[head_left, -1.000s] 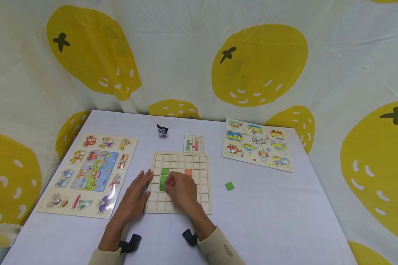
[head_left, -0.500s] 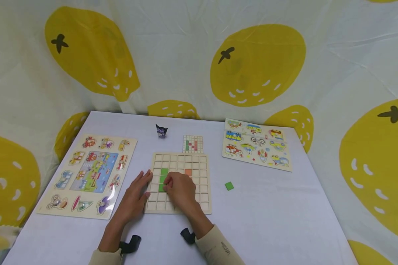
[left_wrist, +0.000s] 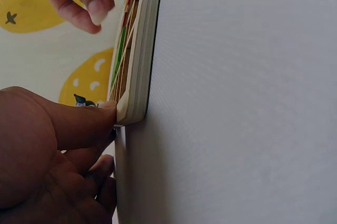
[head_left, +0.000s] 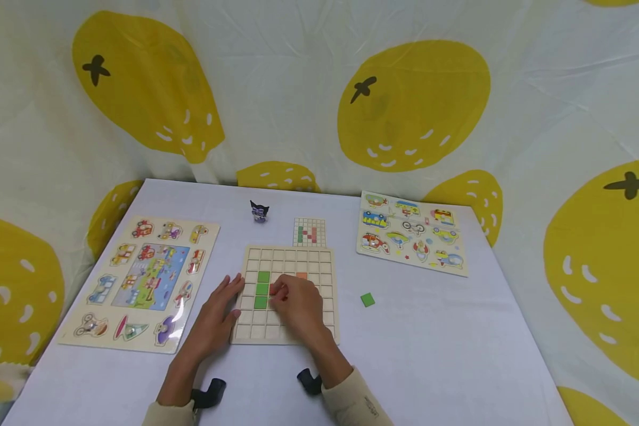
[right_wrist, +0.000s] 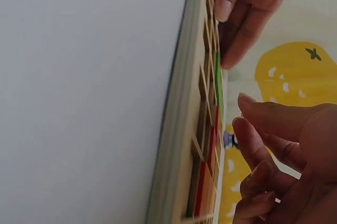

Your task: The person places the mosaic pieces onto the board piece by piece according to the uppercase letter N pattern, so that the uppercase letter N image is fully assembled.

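Note:
In the head view, a wooden grid board (head_left: 249,332) lies on the table with a column of green square tiles (head_left: 262,289) set in it. An orange tile (head_left: 302,276) shows just beyond my right hand (head_left: 300,302), which is over the board and hides several cells. Its thumb and index finger are bent close together; the right wrist view shows nothing between the fingertips (right_wrist: 245,99). My left hand (head_left: 217,312) rests against the board's left edge, fingers extended. In the left wrist view its thumb (left_wrist: 84,121) touches the board's corner. Red tiles (right_wrist: 201,187) show edge-on in the right wrist view.
A loose green tile (head_left: 368,300) lies right of the board. Behind it are a gridded pattern card (head_left: 309,232) and a small dark figurine (head_left: 259,211). Vehicle puzzle boards lie at left (head_left: 101,316) and back right (head_left: 412,242). A lemon-print cloth (head_left: 282,89) hangs behind the table.
My right hand has drawn slightly to the right, away from the green column, uncovering more of those tiles. My left hand stays at the board's left edge.

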Action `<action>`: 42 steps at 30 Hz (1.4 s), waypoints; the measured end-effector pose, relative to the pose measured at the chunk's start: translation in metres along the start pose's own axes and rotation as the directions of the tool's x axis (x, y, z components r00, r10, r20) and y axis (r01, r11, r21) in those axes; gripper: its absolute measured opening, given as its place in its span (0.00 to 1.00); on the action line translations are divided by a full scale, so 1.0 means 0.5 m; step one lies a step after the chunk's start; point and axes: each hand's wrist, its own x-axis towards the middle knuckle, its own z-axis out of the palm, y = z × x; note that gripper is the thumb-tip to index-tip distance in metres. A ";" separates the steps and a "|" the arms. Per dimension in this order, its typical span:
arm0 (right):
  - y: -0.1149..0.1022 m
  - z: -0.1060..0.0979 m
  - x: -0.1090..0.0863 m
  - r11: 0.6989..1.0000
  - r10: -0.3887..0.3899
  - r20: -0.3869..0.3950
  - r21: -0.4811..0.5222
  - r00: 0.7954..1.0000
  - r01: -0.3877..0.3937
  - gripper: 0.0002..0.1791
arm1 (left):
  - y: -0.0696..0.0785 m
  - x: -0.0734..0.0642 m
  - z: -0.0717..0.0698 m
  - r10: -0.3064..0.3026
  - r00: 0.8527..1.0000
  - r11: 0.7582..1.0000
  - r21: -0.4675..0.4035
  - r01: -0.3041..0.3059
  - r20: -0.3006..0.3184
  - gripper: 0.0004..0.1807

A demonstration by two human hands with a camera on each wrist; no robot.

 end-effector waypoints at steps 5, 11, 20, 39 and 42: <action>0.014 -0.035 -0.007 0.997 0.069 -0.033 0.026 0.997 -0.068 0.08 | 0.001 -0.001 0.000 -0.011 1.000 1.000 0.005 0.011 0.000 0.39; 0.051 -0.085 -0.017 0.993 0.107 -0.062 0.058 0.992 -0.104 0.12 | 0.002 -0.001 -0.001 -0.018 1.000 1.000 0.006 0.018 0.004 0.39; 0.112 -0.157 -0.028 0.981 0.192 -0.113 0.060 0.975 -0.186 0.14 | -0.003 -0.001 -0.002 -0.005 1.000 1.000 -0.005 0.005 -0.002 0.39; 0.252 -0.254 -0.047 0.952 0.300 -0.075 -0.041 0.951 -0.303 0.20 | -0.001 0.000 0.002 -0.013 1.000 1.000 -0.011 0.013 0.003 0.38; 0.262 -0.257 -0.047 0.953 0.291 -0.064 -0.063 0.954 -0.295 0.20 | 0.001 0.001 0.002 -0.018 1.000 1.000 -0.009 0.018 0.010 0.39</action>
